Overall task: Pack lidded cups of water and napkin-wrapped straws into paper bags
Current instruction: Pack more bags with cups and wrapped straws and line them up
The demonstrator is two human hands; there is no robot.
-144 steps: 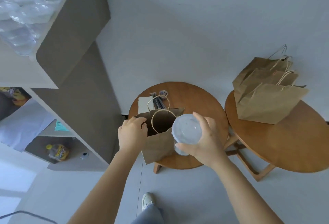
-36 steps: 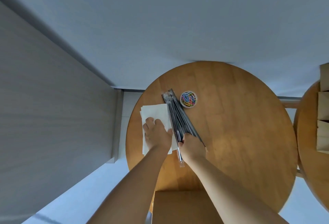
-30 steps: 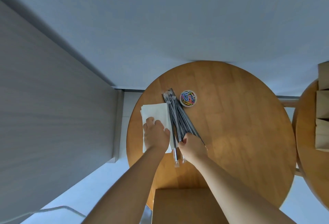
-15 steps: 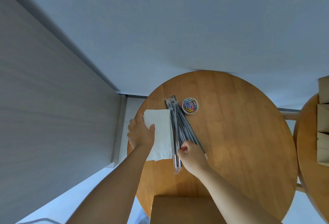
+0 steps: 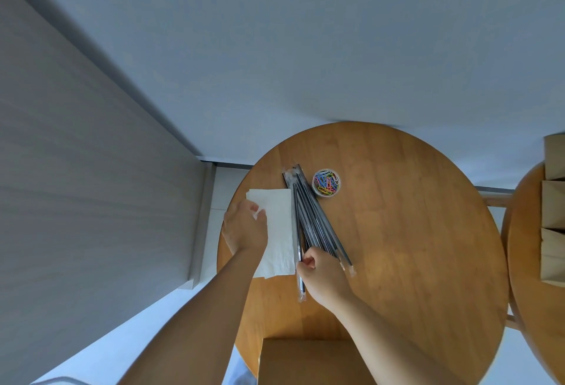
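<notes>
The right hand point(image 5: 321, 274) is pinching the near end of one wrapped straw point(image 5: 301, 290), its grip closing between thumb and curled fingers, just beside the fanned bundle of straws point(image 5: 318, 225). The straw is lying on the round surface point(image 5: 412, 247), long axis running away from the person, along the right edge of the top napkin point(image 5: 278, 232). The left hand point(image 5: 244, 228) is nipping that napkin's left edge in a light grip. A short leftward carry would likely be putting the straw on it.
</notes>
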